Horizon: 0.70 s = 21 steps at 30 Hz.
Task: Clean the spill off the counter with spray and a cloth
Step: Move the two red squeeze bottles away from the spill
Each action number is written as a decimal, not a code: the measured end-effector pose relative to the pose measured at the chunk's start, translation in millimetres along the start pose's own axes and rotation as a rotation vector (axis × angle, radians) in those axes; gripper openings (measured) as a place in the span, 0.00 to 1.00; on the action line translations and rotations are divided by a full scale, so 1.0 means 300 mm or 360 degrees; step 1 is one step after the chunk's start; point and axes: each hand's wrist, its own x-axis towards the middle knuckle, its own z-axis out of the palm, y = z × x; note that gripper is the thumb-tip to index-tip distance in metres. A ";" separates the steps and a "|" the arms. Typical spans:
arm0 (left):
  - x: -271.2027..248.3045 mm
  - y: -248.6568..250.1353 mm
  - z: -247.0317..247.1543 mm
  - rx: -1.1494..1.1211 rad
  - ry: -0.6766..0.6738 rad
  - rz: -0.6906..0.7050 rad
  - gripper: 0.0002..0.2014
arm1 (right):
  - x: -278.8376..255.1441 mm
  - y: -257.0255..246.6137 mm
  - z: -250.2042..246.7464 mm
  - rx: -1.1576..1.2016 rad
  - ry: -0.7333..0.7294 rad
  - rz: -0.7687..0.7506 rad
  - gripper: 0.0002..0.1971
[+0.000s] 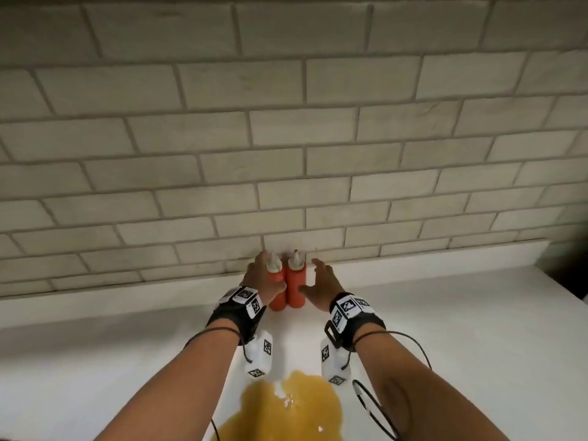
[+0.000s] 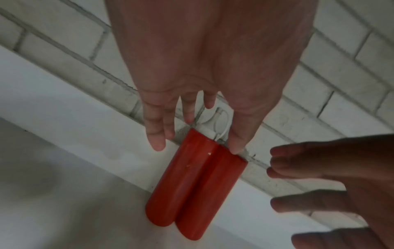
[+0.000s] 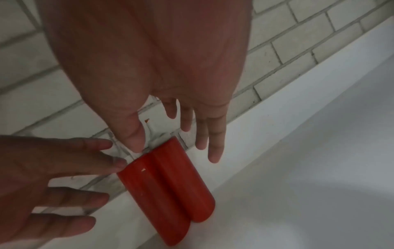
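A yellow-orange spill (image 1: 286,409) spreads over the white counter (image 1: 445,329) close to me, between my forearms. Two red squeeze bottles with pale nozzle caps stand side by side against the brick wall, the left bottle (image 1: 277,291) touching the right bottle (image 1: 296,284). My left hand (image 1: 264,272) reaches to the left bottle (image 2: 177,182) with straight, spread fingers, and its thumb lies against the bottle's front. My right hand (image 1: 310,275) hovers open just right of the right bottle (image 3: 183,182), with its fingers extended toward the wall.
The brick wall (image 1: 286,138) rises directly behind the bottles over a low white ledge. The counter ends at a dark edge at the far right (image 1: 572,281). Black cables (image 1: 375,409) hang from my wrist bands near the spill.
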 end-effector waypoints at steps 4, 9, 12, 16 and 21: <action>0.049 0.008 0.019 0.0111 -0.0077 -0.0152 0.50 | 0.071 -0.018 -0.011 -0.0018 -0.0031 -0.0005 0.41; 0.067 -0.014 0.049 0.0180 -0.0009 -0.0193 0.41 | 0.205 0.023 0.072 -0.0036 -0.0085 -0.0040 0.34; 0.065 -0.021 0.050 0.0233 0.0051 -0.0227 0.33 | 0.285 0.076 0.128 0.0120 -0.0032 -0.0003 0.31; 0.043 -0.013 0.036 0.0178 0.0059 -0.0067 0.13 | 0.149 -0.019 0.097 0.0199 0.0067 0.0019 0.23; -0.009 -0.019 -0.008 0.0072 0.0097 -0.0009 0.25 | 0.093 -0.021 0.075 0.0222 0.0207 -0.0107 0.23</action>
